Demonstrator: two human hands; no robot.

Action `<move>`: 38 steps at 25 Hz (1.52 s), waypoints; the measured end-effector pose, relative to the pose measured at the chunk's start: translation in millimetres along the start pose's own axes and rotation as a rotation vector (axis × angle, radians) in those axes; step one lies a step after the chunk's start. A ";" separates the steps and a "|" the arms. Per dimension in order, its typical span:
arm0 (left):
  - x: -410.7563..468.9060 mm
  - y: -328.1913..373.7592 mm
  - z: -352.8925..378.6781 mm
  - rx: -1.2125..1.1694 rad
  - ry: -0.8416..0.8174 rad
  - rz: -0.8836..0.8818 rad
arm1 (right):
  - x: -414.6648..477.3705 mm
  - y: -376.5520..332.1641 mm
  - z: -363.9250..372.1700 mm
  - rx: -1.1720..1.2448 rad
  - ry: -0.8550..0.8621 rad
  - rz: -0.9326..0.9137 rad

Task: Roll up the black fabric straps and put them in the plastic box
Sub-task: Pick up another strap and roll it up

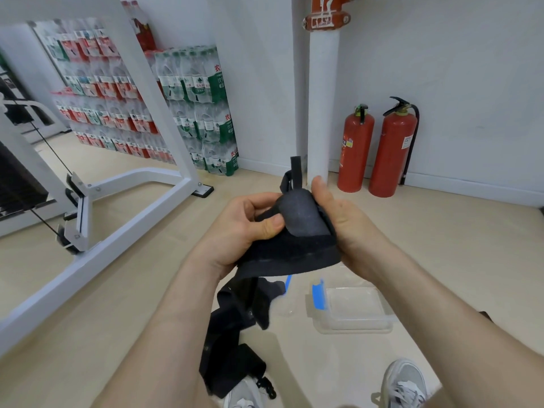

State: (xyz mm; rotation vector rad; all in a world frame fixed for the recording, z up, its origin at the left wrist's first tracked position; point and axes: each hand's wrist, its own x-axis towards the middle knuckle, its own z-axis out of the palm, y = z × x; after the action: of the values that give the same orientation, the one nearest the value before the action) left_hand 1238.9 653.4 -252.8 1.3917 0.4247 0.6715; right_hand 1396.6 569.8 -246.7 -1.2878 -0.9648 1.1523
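Note:
A wide black fabric strap [294, 254] is held up in front of me, partly rolled into a bundle at its top end. My left hand [244, 228] grips it from the left, thumb pressed on the fabric. My right hand [344, 222] holds the roll from the right, thumb up along its side. The loose tail of the strap [232, 325] hangs down to the floor and lies crumpled there, with a black buckle at its end. The clear plastic box [353, 307] with blue clips sits on the floor below my right hand, nothing visible inside.
A white metal gym frame [117, 207] stands at left. Stacked packs of bottled water [194, 107] line the back wall. A white pipe and two red fire extinguishers [379, 151] stand at the back right. My grey shoes [403, 384] show at the bottom.

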 end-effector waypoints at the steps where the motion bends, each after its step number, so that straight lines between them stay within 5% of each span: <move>1: 0.2 -1.0 0.0 0.045 0.034 0.000 | 2.2 0.8 -2.7 -0.137 0.077 -0.041; 4: 3.7 -5.7 5.3 0.201 0.128 -0.024 | 8.3 10.9 -7.3 -0.396 0.166 -0.058; 7: 9.3 -12.1 15.4 0.319 0.206 -0.067 | 3.6 14.5 0.6 -0.255 0.082 0.067; 12: 13.0 -7.4 19.2 0.294 0.344 -0.099 | 1.9 11.8 -0.4 -0.012 0.050 0.022; 16: 9.5 -11.0 26.0 0.299 0.202 -0.251 | 2.2 13.3 0.4 -0.072 0.141 0.023; 20: 8.6 -11.5 30.6 0.163 0.183 -0.218 | 1.2 7.6 4.6 -0.096 0.234 0.021; 26: 13.0 -15.7 37.7 0.195 0.388 -0.135 | -2.6 -3.3 -4.6 -0.464 0.448 -0.112; 31: 14.2 -19.7 39.8 0.370 0.456 -0.129 | -1.1 -10.7 -12.0 -0.936 0.433 -0.183; 33: 16.2 -20.3 36.6 0.317 0.428 -0.126 | 0.2 -13.9 -24.7 -0.797 0.372 -0.092; 38: 12.8 -17.8 28.2 -0.134 0.173 -0.057 | -5.9 -25.1 -52.3 -0.010 0.064 0.029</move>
State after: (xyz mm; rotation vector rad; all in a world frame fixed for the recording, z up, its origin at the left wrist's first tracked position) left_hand 1269.7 639.8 -264.7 1.1955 0.5446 0.7627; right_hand 1448.9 555.2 -225.3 -1.3432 -0.9086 1.1233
